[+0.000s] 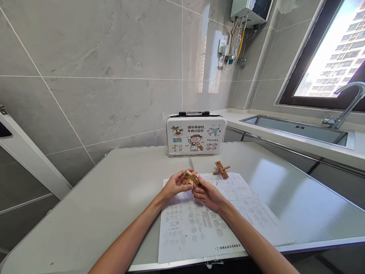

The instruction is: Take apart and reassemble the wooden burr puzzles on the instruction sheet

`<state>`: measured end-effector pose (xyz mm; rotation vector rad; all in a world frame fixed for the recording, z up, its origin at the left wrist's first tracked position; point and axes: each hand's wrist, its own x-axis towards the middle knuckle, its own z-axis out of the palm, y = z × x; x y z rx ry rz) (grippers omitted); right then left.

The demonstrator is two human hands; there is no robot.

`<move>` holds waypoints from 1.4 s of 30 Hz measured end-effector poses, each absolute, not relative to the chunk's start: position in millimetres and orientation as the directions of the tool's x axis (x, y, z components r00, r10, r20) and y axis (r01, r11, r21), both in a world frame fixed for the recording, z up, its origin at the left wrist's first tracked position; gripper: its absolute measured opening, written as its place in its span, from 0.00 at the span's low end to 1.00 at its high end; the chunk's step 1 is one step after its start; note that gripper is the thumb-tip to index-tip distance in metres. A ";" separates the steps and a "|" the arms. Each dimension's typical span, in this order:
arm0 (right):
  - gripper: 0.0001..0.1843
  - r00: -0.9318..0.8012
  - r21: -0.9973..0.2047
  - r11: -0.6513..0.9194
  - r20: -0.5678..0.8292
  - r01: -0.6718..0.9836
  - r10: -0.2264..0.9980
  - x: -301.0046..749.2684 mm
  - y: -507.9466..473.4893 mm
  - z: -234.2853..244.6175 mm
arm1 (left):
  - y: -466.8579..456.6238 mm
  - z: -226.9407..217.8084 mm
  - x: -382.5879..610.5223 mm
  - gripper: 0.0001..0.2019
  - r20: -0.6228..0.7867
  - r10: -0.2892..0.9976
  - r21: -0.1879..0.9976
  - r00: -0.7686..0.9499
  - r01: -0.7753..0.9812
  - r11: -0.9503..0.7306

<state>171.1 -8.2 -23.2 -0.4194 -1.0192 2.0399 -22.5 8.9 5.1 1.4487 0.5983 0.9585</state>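
A small wooden block puzzle [191, 177] is held above a printed instruction sheet [196, 224]. My left hand [173, 186] pinches its left side with fingers closed round it. My right hand [207, 194] grips it from the right and below. A second wooden puzzle, a cross of interlocked sticks [221, 169], lies on the table just beyond the sheet's far right corner, apart from both hands.
A white tin case with cartoon travel pictures [196, 135] stands at the table's back edge against the tiled wall. A steel sink [299, 129] with a tap [346, 106] lies to the right under a window. The grey table [99, 198] ends close to me.
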 end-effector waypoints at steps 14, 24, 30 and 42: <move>0.16 -0.415 -0.728 -0.249 0.052 -0.639 0.909 167.2 -0.6 -29.2 | 2.2 7.1 -14.6 0.35 0.365 0.854 0.924 0.370 -0.034 -0.381; 0.17 -0.348 -0.740 -0.204 0.043 -0.641 0.936 166.2 0.4 -34.5 | -1.2 7.3 -12.2 0.32 0.412 0.850 0.883 0.329 0.085 -0.461; 0.19 -0.331 -0.748 -0.192 0.040 -0.636 0.943 166.2 1.6 -34.3 | -0.3 6.7 -12.6 0.32 0.416 0.855 0.888 0.308 0.065 -0.456; 0.19 -0.251 -0.701 -0.168 0.016 -0.693 0.968 172.4 7.8 -33.9 | 10.8 6.9 -19.1 0.28 0.401 0.898 0.910 0.181 0.038 -0.414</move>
